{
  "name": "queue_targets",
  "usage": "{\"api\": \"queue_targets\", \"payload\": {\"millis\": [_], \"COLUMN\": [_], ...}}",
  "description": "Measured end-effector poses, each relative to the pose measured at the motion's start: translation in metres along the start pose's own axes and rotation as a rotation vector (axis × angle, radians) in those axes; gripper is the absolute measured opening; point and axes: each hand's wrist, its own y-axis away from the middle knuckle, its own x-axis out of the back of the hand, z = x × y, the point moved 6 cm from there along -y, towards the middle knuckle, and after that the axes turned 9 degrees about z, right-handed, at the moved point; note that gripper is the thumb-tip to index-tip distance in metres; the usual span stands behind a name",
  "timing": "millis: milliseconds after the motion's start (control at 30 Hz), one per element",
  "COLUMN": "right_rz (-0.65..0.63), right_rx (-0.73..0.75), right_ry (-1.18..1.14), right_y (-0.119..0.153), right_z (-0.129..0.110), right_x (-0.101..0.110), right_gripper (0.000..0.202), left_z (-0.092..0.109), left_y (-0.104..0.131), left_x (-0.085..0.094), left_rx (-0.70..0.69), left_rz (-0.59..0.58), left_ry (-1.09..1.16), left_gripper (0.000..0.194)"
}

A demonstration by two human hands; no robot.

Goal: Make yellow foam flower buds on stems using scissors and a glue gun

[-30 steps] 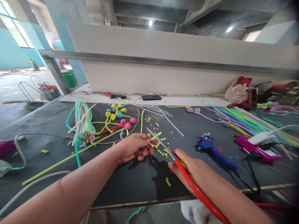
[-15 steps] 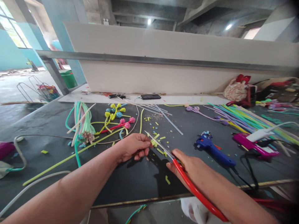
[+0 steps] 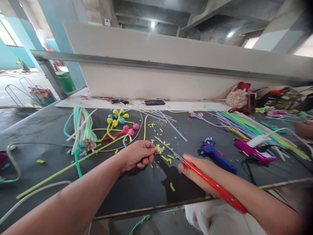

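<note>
My left hand (image 3: 141, 154) is closed above the dark table, thumb and index finger pinched together beside a small heap of cut yellow-green pieces (image 3: 160, 149). What it pinches, if anything, is too small to make out. My right hand (image 3: 198, 169) is wrapped round scissors with long red handles (image 3: 215, 183); their metal blades point up and left over the cut pieces, close to my left fingertips. A long yellow-green strand (image 3: 56, 174) lies to the left, near yellow, blue and pink flower-like pieces (image 3: 126, 127).
A bundle of pale green and pink strands (image 3: 84, 130) lies left. On the right are a blue glue gun (image 3: 216, 156), a magenta device (image 3: 254, 151) and coloured strands (image 3: 244, 124). A phone (image 3: 155, 102) rests at the back. Another person's hand (image 3: 304, 130) shows far right.
The view has shifted to the right. The scissors' handles have swung up and right, and the blades have moved a little away from my left fingertips. Another person's hand has appeared at the right.
</note>
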Motion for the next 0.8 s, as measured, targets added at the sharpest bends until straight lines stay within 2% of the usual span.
{"api": "queue_targets", "payload": {"millis": [167,433,800], "right_rz": [-0.027,0.064,-0.028], "right_rx": [-0.065,-0.085,-0.076], "right_ry": [-0.066,-0.103,-0.106], "right_y": [0.001,0.000,0.005], "right_z": [-0.001,-0.016,-0.023], "right_x": [0.007,0.002,-0.012], "right_gripper": [0.022,0.023,0.014], "left_z": [0.004,0.009,0.011], "left_y": [-0.002,-0.002,-0.006], "left_x": [0.003,0.007,0.007], "left_rx": [-0.038,-0.057,-0.117], "left_rz": [0.051,0.118,0.116], "left_ry": [0.084,0.115,0.203], "left_gripper": [0.010,0.011,0.018]}}
